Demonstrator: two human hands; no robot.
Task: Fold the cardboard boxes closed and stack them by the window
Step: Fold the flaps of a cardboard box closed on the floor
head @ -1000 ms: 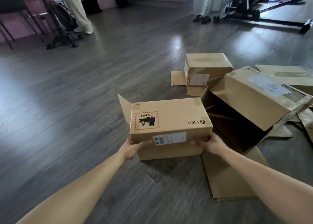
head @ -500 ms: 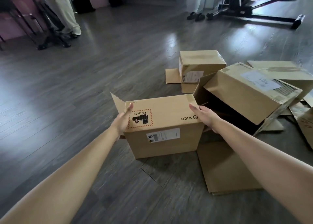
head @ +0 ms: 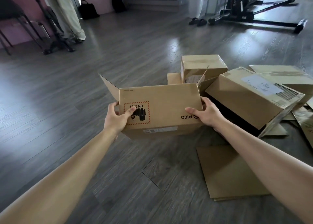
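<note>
A brown PICO cardboard box (head: 162, 105) with a red-bordered UN 3481 label is tipped toward me on the floor, its side flaps sticking out at the far end. My left hand (head: 117, 118) grips its left edge, thumb across the label. My right hand (head: 205, 113) grips the right edge, thumb on the face near the logo. A larger box (head: 250, 95) lies on its side to the right with its dark open mouth facing me. A small taped box (head: 201, 66) stands behind.
Flat cardboard (head: 227, 171) lies on the wood floor under my right forearm, with more flattened pieces (head: 284, 73) at the far right. A person's legs (head: 67, 15) and chair legs (head: 33, 31) are at the back left; a black equipment frame (head: 264, 12) at the back right.
Both hands slid from the box's lower near corners up its sides and now grip its edges. The box has rotated, its labelled face tipping up toward me.
</note>
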